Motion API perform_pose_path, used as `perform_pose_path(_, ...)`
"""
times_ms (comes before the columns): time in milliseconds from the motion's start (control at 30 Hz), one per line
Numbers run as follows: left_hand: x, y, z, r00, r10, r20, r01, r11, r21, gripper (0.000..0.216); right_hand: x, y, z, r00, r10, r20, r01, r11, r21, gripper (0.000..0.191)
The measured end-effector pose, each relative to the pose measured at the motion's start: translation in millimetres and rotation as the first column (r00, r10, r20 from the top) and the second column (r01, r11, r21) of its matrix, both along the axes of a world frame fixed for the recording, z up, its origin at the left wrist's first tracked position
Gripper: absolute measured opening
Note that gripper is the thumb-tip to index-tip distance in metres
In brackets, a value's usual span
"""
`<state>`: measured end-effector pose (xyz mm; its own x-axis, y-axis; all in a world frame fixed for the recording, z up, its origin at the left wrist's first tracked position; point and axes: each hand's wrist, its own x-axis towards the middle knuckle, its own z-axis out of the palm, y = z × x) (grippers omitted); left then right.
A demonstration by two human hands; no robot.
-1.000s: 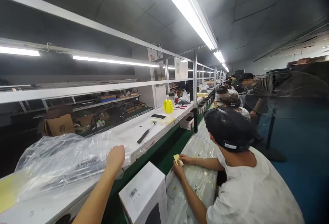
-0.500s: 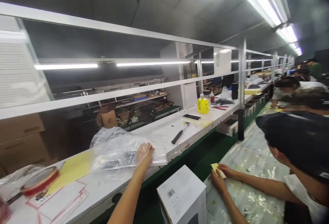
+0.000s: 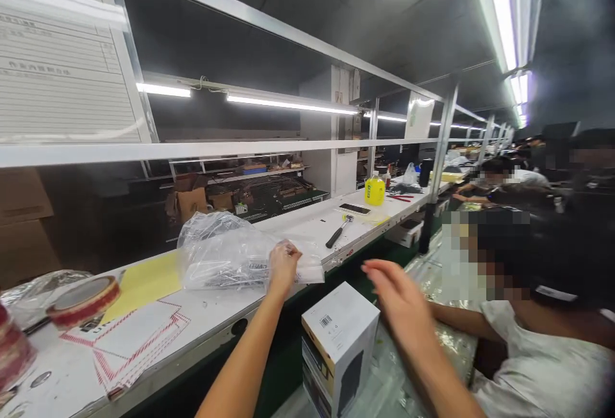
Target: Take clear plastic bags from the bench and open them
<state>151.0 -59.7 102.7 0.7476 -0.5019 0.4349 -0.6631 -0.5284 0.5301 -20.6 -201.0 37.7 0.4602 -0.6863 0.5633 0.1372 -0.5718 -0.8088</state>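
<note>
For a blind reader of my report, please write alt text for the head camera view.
The person's left hand grips a pile of clear plastic bags on a long white workbench, while the open right hand hovers above a white carton. A tape roll and a hammer also lie on the bench; a seated co-worker is at right.

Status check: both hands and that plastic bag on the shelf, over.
Left hand pinching the plastic bag. Right hand open, empty, above the white box. Hammer beyond, apart.

The left hand (image 3: pixel 283 265) reaches forward on a straight arm, fingers seemingly pinched shut. The right hand (image 3: pixel 401 299) hovers open, fingers spread, blurred.
</note>
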Motion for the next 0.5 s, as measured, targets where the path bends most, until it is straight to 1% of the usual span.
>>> perform_pose_path(67,7.5,0.3,6.0,1.000,-0.008,-0.002,0.008,0.994,-0.107,0.015,25.9,16.9,13.7,0.987,0.071,-0.144,-0.060,0.995,0.082,0.041)
perform_pose_path(133,10.1,2.6,7.2,0.998,-0.043,0.039,0.049,0.986,-0.160,0.018,55.0,30.9,27.4,0.957,0.158,-0.245,-0.125,0.982,0.144,0.035)
perform_pose_path(167,8.9,5.1,3.7,0.994,-0.073,0.077,0.085,0.982,-0.169,0.020,67.5,37.0,34.0,0.950,0.173,-0.260,-0.140,0.980,0.141,0.029)
perform_pose_path(200,6.2,8.8,-3.5,0.987,-0.104,0.119,0.124,0.977,-0.173,0.022,77.6,42.5,40.3,0.954,0.160,-0.255,-0.135,0.985,0.111,0.023)
perform_pose_path(233,2.7,13.4,-14.8,0.979,-0.137,0.152,0.164,0.970,-0.178,0.026,85.2,47.5,46.3,0.960,0.130,-0.248,-0.113,0.990,0.081,0.019)
perform_pose_path(267,-1.0,18.4,-30.1,0.963,-0.159,0.219,0.199,0.965,-0.173,0.033,90.7,51.9,52.1,0.966,0.091,-0.240,-0.081,0.995,0.051,0.016)
perform_pose_path(333,-6.1,27.7,-69.3,0.923,-0.175,0.342,0.245,0.954,-0.173,0.046,98.3,57.9,63.2,0.972,0.028,-0.234,-0.029,1.000,-0.001,0.013)
perform_pose_path(367,-7.2,31.0,-90.7,0.818,-0.109,0.564,0.224,0.965,-0.138,0.051,101.6,59.3,68.8,0.970,0.015,-0.242,-0.021,1.000,-0.023,0.014)
perform_pose_path(400,-7.4,33.1,-111.0,0.779,-0.104,0.618,0.235,0.963,-0.135,0.056,104.8,59.7,74.5,0.967,0.006,-0.255,-0.016,0.999,-0.039,0.016)
perform_pose_path(433,-7.0,34.0,-128.7,0.750,-0.070,0.657,0.208,0.969,-0.135,0.062,107.7,59.5,80.4,0.963,-0.005,-0.268,-0.010,0.999,-0.053,0.018)
perform_pose_path(467,-6.3,34.0,-142.9,0.686,-0.057,0.725,0.184,0.978,-0.096,0.068,109.7,58.9,86.6,0.961,-0.019,-0.276,0.001,0.998,-0.067,0.019)
perform_pose_path(500,-4.9,33.1,-152.9,0.654,-0.071,0.753,0.173,0.983,-0.058,0.074,110.7,58.5,92.8,0.960,-0.034,-0.280,0.011,0.997,-0.082,0.020)
